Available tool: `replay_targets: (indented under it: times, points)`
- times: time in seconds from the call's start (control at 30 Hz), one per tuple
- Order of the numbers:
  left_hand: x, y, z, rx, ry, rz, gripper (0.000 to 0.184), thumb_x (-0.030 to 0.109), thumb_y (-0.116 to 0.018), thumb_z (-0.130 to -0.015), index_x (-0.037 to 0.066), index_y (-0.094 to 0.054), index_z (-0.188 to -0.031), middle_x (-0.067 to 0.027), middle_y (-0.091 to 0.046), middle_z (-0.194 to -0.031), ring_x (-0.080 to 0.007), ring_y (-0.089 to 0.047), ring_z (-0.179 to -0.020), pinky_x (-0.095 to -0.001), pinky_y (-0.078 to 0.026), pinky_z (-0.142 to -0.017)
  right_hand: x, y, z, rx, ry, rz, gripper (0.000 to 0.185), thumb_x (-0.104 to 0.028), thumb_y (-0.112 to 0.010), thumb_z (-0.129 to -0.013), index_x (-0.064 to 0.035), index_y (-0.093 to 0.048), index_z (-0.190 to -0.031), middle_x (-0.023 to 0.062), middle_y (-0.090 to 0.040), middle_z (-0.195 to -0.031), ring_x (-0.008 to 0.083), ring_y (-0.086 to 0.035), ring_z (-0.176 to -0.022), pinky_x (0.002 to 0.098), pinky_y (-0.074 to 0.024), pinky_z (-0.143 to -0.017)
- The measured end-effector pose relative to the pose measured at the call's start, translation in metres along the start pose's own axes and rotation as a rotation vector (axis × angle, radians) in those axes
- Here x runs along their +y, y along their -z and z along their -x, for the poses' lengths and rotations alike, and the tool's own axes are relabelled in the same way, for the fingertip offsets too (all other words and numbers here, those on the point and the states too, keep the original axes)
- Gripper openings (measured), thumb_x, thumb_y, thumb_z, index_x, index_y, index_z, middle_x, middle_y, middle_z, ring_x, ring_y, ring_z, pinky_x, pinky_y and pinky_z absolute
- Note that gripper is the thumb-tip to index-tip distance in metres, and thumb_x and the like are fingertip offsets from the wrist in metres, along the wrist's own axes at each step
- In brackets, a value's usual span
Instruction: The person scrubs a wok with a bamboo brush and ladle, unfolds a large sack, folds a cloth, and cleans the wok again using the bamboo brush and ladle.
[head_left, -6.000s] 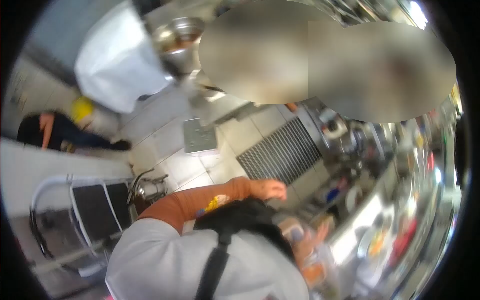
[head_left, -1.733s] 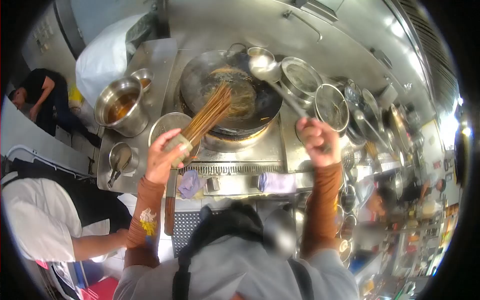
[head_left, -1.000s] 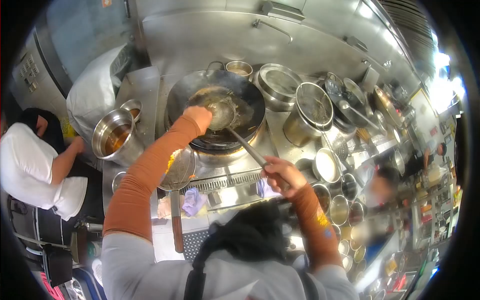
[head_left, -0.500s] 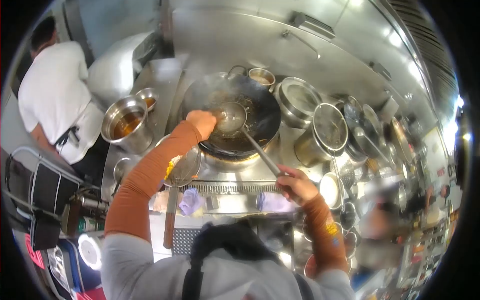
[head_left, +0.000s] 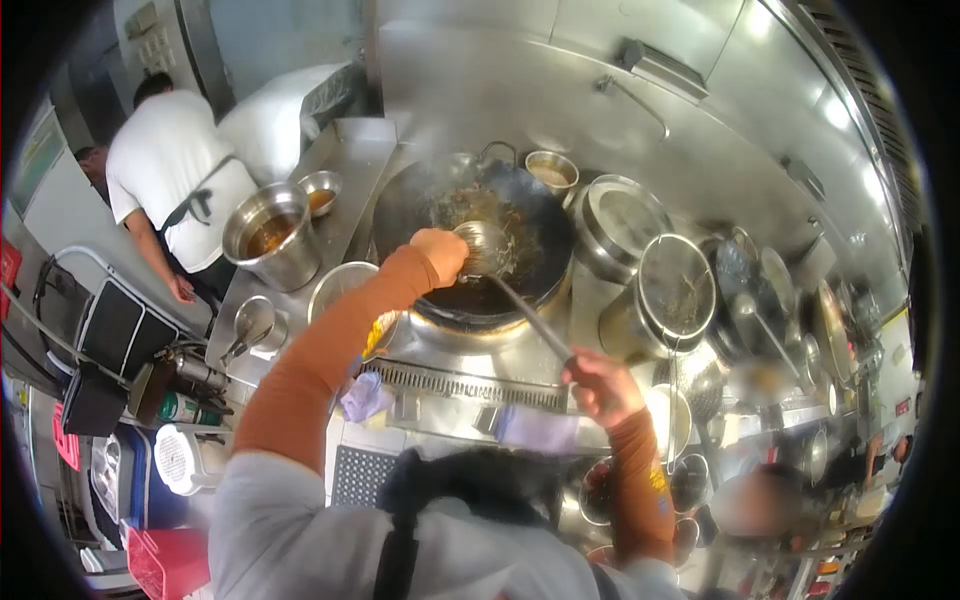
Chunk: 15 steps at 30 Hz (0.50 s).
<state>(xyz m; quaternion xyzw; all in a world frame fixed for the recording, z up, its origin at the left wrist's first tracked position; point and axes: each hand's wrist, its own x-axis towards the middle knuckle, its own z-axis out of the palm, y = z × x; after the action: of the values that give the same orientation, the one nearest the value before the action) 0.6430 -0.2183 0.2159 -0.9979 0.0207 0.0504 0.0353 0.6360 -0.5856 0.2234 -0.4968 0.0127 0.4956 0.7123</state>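
Note:
A large dark wok (head_left: pixel 545 215) stands on the burner, with steam and wet brown residue inside. My right hand (head_left: pixel 605 388) is wrapped round the handle of a metal ladle (head_left: pixel 530 315). The ladle's bowl hangs over the wok, tilted toward my left hand (head_left: pixel 440 256). That hand is closed, and brown bristles of what looks like a wok brush (head_left: pixel 474 240) fan out from it into the bowl. The brush's grip is hidden in my fist. Under my left forearm, a round strainer (head_left: pixel 335 284) is partly covered.
A steel pot (head_left: pixel 270 240) of brown liquid and a small bowl (head_left: pixel 320 192) stand at left. Right of the wok are stacked pans (head_left: pixel 625 215) and a tall pot (head_left: pixel 628 325) under a strainer (head_left: pixel 676 285). A purple cloth (head_left: pixel 535 430) lies on the front edge. Co-workers (head_left: pixel 165 150) stand at far left.
The view has shifted, so the wok and counter sit slightly farther right. My left fist stays by the ladle bowl, where the bristles show more clearly. My right hand keeps hold of the handle.

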Motion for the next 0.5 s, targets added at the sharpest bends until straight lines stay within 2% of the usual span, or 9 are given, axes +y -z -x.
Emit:
replay_targets:
  times: [0.07, 0.17, 0.2, 0.27, 0.3, 0.33, 0.4, 0.43, 0.5]
  points:
    - [0.018, 0.029, 0.011, 0.104, 0.045, 0.027, 0.025, 0.014, -0.064, -0.077, 0.013, -0.072, -0.101, -0.0073, -0.070, -0.109, -0.0312, -0.068, -0.093, -0.0427, -0.055, -0.079, 0.001, -0.003, 0.000, 0.077, -0.015, 0.148, 0.052, -0.014, -0.063, -0.089, -0.0046, -0.047, -0.138, 0.0102, -0.066, -0.085, 0.0145, -0.057, -0.054, 0.0267, -0.0421, -0.039]
    - [0.021, 0.040, 0.030, 0.410, 0.050, 0.190, 0.023, 0.014, -0.064, -0.077, 0.012, -0.071, -0.099, -0.0079, -0.070, -0.109, -0.0304, -0.068, -0.095, -0.0415, -0.056, -0.079, 0.005, -0.022, 0.008, 0.157, 0.113, 0.828, 0.059, -0.012, -0.061, -0.090, -0.0037, -0.039, -0.144, 0.0094, -0.066, -0.085, 0.0143, -0.058, -0.055, 0.0273, -0.0462, -0.045]
    - [0.016, 0.040, 0.034, 0.522, 0.032, 0.245, 0.024, 0.015, -0.065, -0.077, 0.012, -0.071, -0.100, -0.0083, -0.069, -0.111, -0.0303, -0.068, -0.096, -0.0411, -0.056, -0.079, 0.009, -0.028, 0.012, 0.210, 0.157, 1.091, 0.065, -0.006, -0.059, -0.087, -0.0035, -0.034, -0.147, 0.0141, -0.067, -0.087, 0.0240, -0.062, -0.058, 0.0356, -0.0519, -0.053]
    - [0.003, 0.043, 0.040, 0.682, 0.029, 0.399, 0.029, 0.021, -0.069, -0.077, 0.013, -0.072, -0.105, -0.0101, -0.069, -0.113, -0.0315, -0.066, -0.101, -0.0417, -0.055, -0.083, 0.024, -0.010, 0.014, 0.262, 0.523, 1.624, 0.071, -0.003, -0.057, -0.082, -0.0046, -0.033, -0.148, 0.0186, -0.067, -0.090, 0.0329, -0.064, -0.063, 0.0424, -0.0535, -0.059]
    - [-0.010, 0.033, 0.034, 0.541, 0.043, 0.432, 0.031, 0.023, -0.070, -0.076, 0.013, -0.072, -0.106, -0.0110, -0.069, -0.112, -0.0326, -0.066, -0.101, -0.0423, -0.054, -0.085, 0.033, 0.002, 0.014, 0.277, 0.714, 1.888, 0.073, -0.001, -0.057, -0.080, -0.0052, -0.032, -0.149, 0.0209, -0.067, -0.092, 0.0374, -0.065, -0.065, 0.0458, -0.0543, -0.062]
    - [-0.028, 0.012, 0.018, 0.402, 0.060, 0.464, 0.033, 0.025, -0.071, -0.076, 0.013, -0.072, -0.106, -0.0118, -0.070, -0.111, -0.0337, -0.065, -0.102, -0.0429, -0.054, -0.086, 0.043, 0.010, 0.013, 0.364, 0.615, 1.865, 0.079, 0.000, -0.055, -0.075, -0.0096, -0.032, -0.150, 0.0262, -0.066, -0.092, 0.0461, -0.063, -0.073, 0.0516, -0.0534, -0.069]
    - [-0.053, -0.039, -0.019, 0.136, 0.145, 0.433, 0.039, 0.032, -0.074, -0.072, 0.010, -0.073, -0.105, -0.0142, -0.070, -0.107, -0.0357, -0.065, -0.103, -0.0443, -0.051, -0.092, 0.052, 0.024, 0.008, 0.450, 0.329, 1.879, 0.078, -0.002, -0.056, -0.077, -0.0132, -0.031, -0.150, 0.0250, -0.066, -0.089, 0.0439, -0.065, -0.075, 0.0507, -0.0541, -0.069]
    - [-0.062, -0.054, -0.021, 0.177, 0.133, 0.520, 0.040, 0.032, -0.074, -0.072, 0.010, -0.073, -0.106, -0.0154, -0.070, -0.106, -0.0354, -0.066, -0.101, -0.0432, -0.052, -0.091, 0.057, 0.030, 0.009, 0.496, 0.181, 1.875, 0.078, -0.003, -0.057, -0.078, -0.0150, -0.031, -0.151, 0.0245, -0.067, -0.088, 0.0428, -0.066, -0.077, 0.0502, -0.0544, -0.070]
    - [-0.087, -0.062, -0.031, 0.284, 0.099, 0.687, 0.043, 0.032, -0.074, -0.072, 0.009, -0.073, -0.108, -0.0179, -0.071, -0.103, -0.0347, -0.068, -0.097, -0.0410, -0.054, -0.088, 0.063, 0.043, 0.009, 0.570, 0.261, 1.970, 0.075, -0.005, -0.056, -0.081, -0.0164, -0.031, -0.151, 0.0233, -0.067, -0.085, 0.0397, -0.068, -0.076, 0.0500, -0.0555, -0.069]
